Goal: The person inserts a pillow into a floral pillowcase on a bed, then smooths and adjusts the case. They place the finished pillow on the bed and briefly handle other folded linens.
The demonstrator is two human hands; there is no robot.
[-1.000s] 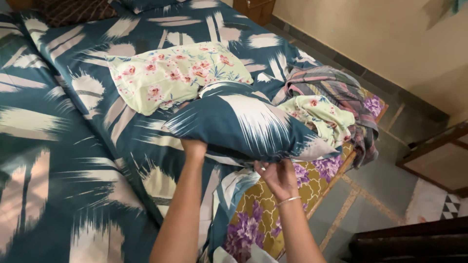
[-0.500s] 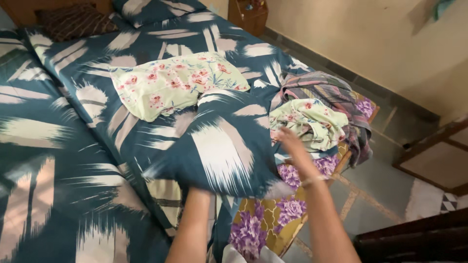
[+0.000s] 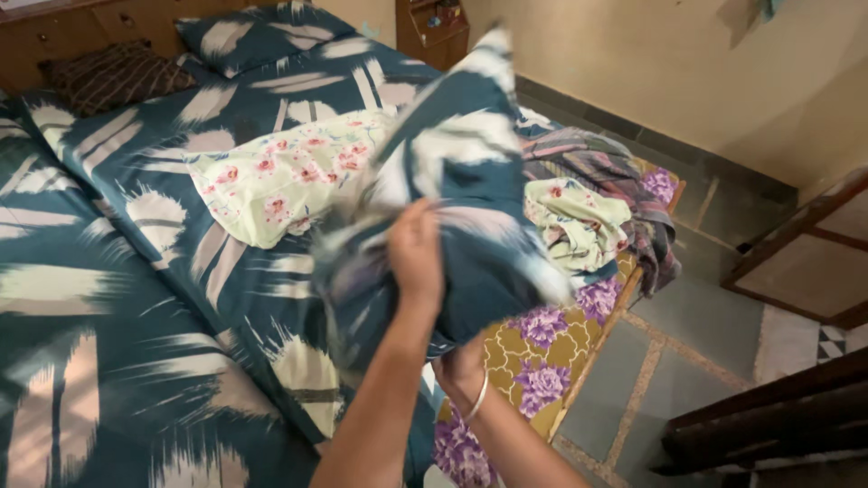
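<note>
1. Gripping a teal pillow (image 3: 461, 190) with white brush-stroke marks, both hands hold it raised above the near edge of the bed (image 3: 108, 298); the pillow stands roughly on end, one corner pointing up toward the wall, and its outline is blurred.
2. Left hand (image 3: 416, 253): fingers curled and closed on the fabric at the pillow's lower front, knuckles toward the camera, forearm running up from the bottom edge of the view.
3. Right hand (image 3: 463, 366): under the pillow's lowest edge, closed on the cloth there as far as can be seen; the fingertips are hidden by the fabric. A thin bangle (image 3: 479, 398) circles the wrist.
4. Bed: covered by a sheet in the same teal-and-white pattern as the pillow, filling the left half of the view.
5. Floral pillow (image 3: 280, 176): pale green with pink flowers, lying flat on the sheet just behind and to the left of the raised pillow, partly overlapped by it.
6. Heap of cloth (image 3: 597, 194): a striped, plaid-like blanket with a crumpled pale floral piece on top, lying at the bed's right edge, just beside the raised pillow.
7. Yellow mattress cover (image 3: 533, 348) with purple flowers: exposed at the bed's corner, below the right hand.
8. Second teal pillow (image 3: 253, 36) and a dark patterned cushion (image 3: 117, 72): at the headboard, well apart from the hands.
9. Stone-tiled floor (image 3: 705, 316): to the right of the bed.
</note>
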